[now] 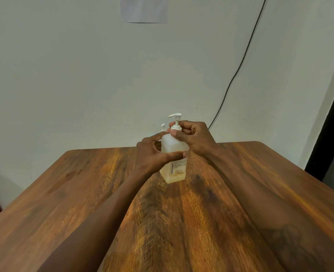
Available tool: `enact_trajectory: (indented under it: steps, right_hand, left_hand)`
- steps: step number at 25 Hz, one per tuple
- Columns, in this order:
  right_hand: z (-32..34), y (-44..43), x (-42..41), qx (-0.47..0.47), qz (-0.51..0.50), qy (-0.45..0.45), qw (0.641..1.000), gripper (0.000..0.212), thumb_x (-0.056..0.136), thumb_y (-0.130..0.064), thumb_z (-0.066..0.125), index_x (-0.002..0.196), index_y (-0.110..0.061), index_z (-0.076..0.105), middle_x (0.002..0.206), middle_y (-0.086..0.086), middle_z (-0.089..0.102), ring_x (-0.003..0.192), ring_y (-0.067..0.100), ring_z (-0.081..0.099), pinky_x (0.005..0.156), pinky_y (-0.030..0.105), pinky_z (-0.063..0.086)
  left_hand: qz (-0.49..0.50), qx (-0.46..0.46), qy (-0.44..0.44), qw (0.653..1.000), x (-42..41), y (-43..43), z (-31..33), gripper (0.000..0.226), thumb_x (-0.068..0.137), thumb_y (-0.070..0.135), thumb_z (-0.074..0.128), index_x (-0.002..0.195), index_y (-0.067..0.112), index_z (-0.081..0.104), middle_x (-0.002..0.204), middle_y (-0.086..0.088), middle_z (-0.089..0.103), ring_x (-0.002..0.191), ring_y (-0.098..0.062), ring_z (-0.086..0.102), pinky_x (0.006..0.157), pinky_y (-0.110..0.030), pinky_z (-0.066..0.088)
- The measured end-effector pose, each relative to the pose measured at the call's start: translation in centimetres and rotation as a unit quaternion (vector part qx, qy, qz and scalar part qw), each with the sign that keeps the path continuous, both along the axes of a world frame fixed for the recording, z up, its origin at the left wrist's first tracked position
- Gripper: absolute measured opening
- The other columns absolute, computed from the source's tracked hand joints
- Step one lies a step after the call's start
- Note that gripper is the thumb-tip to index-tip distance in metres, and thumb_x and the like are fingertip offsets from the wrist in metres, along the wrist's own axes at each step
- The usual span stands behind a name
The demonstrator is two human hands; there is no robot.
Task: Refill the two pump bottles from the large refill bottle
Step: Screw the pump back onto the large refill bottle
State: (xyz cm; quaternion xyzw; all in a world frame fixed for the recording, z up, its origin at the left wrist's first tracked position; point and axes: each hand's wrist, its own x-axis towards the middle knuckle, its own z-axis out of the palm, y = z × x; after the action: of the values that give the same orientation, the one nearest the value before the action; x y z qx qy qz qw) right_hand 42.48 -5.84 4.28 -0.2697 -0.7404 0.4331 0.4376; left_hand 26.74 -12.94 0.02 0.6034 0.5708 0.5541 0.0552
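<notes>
Two hands (152, 154) (193, 136) grip one pump bottle (175, 154); another pump (163, 127) peeks behind.

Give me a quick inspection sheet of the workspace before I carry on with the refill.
Surface: wooden table, bare around the bottles.
Job's things: pump bottle upright, liquid low; second pump just behind it; refill bottle not seen.
Clutter: nothing seen.
Grippers: left hand grips the bottle's body; right hand pinches its pump collar.
Cables: black cable down the wall.
Surroundings: pale wall, paper notice.
</notes>
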Motion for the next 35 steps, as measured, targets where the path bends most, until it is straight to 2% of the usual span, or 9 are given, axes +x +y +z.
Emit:
enact_trajectory:
  steps: [8, 10, 14, 18, 22, 26, 29, 32, 35]
  right_hand:
    - [0.3, -1.3, -1.5, 0.074, -0.136, -0.003, 0.988, 0.036, 0.085, -0.028, 0.084, 0.118, -0.016, 0.076, 0.11, 0.003, 0.079, 0.096, 0.011, 0.076, 0.085, 0.039, 0.065]
    - [0.5, -1.6, -1.4, 0.085, -0.135, -0.012, 0.987, 0.047, 0.085, -0.031, 0.084, 0.129, -0.022, 0.069, 0.113, 0.003, 0.078, 0.1, 0.013, 0.075, 0.085, 0.038, 0.064]
    - [1.4, -1.6, -1.0, 0.142, -0.061, -0.019, 0.988, 0.061, 0.091, -0.02, 0.079, 0.141, -0.042, 0.053, 0.13, -0.005, 0.068, 0.114, -0.003, 0.064, 0.081, 0.018, 0.06]
    - [2.2, -0.4, -0.2, 0.125, -0.023, -0.026, 0.992, 0.035, 0.092, -0.01, 0.075, 0.121, -0.028, 0.068, 0.111, -0.001, 0.077, 0.102, 0.007, 0.074, 0.08, 0.03, 0.064]
    - [2.4, 1.7, 0.1, 0.088, -0.006, -0.027, 0.996, 0.023, 0.092, -0.001, 0.072, 0.098, -0.019, 0.06, 0.101, 0.004, 0.079, 0.09, 0.006, 0.076, 0.067, 0.02, 0.059]
    - [1.9, 4.5, 0.6, 0.064, -0.006, -0.03, 0.997, 0.032, 0.09, -0.009, 0.078, 0.115, -0.023, 0.063, 0.106, 0.001, 0.079, 0.095, 0.009, 0.076, 0.074, 0.027, 0.064]
    - [0.8, 7.2, 1.2, 0.106, -0.076, -0.062, 0.99, 0.058, 0.081, -0.03, 0.088, 0.134, -0.03, 0.062, 0.123, -0.004, 0.074, 0.108, 0.005, 0.07, 0.088, 0.025, 0.06]
    - [-1.4, 11.0, 2.1, 0.146, -0.214, -0.059, 0.964, 0.056, 0.075, -0.048, 0.088, 0.122, -0.023, 0.074, 0.117, -0.006, 0.076, 0.087, -0.011, 0.065, 0.076, 0.008, 0.051]
    - [-2.9, 15.5, 3.6, 0.139, -0.285, -0.028, 0.948, 0.051, 0.075, -0.049, 0.088, 0.116, -0.019, 0.079, 0.11, -0.004, 0.079, 0.075, -0.019, 0.057, 0.072, 0.01, 0.049]
  left_hand:
    - [0.025, 0.019, 0.002, 0.999, -0.2, 0.6, -0.4, 0.074, 0.06, 0.057, 0.094, 0.125, 0.029, 0.073, 0.107, 0.018, 0.071, 0.086, 0.005, 0.066, 0.069, -0.012, 0.056]
    - [0.01, 0.006, 0.001, 1.0, -0.5, 0.7, -0.2, 0.075, 0.057, 0.062, 0.092, 0.124, 0.034, 0.072, 0.102, 0.024, 0.069, 0.085, 0.008, 0.067, 0.07, -0.013, 0.058]
    - [-0.055, -0.058, -0.022, 0.997, -1.6, 1.1, 0.4, 0.069, 0.051, 0.073, 0.089, 0.112, 0.048, 0.07, 0.1, 0.029, 0.073, 0.091, 0.006, 0.073, 0.076, -0.022, 0.063]
    - [-0.107, -0.103, -0.04, 0.988, -1.6, 2.0, 0.4, 0.073, 0.054, 0.069, 0.092, 0.117, 0.038, 0.073, 0.106, 0.022, 0.077, 0.094, 0.001, 0.075, 0.071, -0.02, 0.061]
    - [-0.12, -0.119, -0.038, 0.985, -1.3, 3.9, 0.2, 0.075, 0.064, 0.051, 0.096, 0.129, 0.025, 0.07, 0.115, 0.011, 0.076, 0.098, -0.005, 0.075, 0.07, -0.018, 0.06]
    - [-0.111, -0.123, -0.036, 0.986, -0.4, 6.5, -0.3, 0.076, 0.066, 0.048, 0.095, 0.132, 0.02, 0.068, 0.121, 0.006, 0.075, 0.105, -0.012, 0.074, 0.082, -0.027, 0.063]
    - [-0.092, -0.09, -0.036, 0.991, 0.4, 9.4, -0.4, 0.074, 0.065, 0.046, 0.096, 0.13, 0.02, 0.07, 0.121, 0.005, 0.076, 0.106, -0.014, 0.074, 0.091, -0.036, 0.063]
    - [-0.069, -0.058, -0.031, 0.995, 2.1, 14.0, -0.6, 0.073, 0.062, 0.047, 0.097, 0.126, 0.024, 0.071, 0.118, 0.008, 0.077, 0.102, -0.011, 0.074, 0.089, -0.033, 0.063]
    - [-0.074, -0.053, -0.021, 0.996, 4.4, 19.1, -1.0, 0.074, 0.061, 0.048, 0.096, 0.127, 0.027, 0.07, 0.122, 0.008, 0.075, 0.104, -0.01, 0.073, 0.09, -0.032, 0.063]
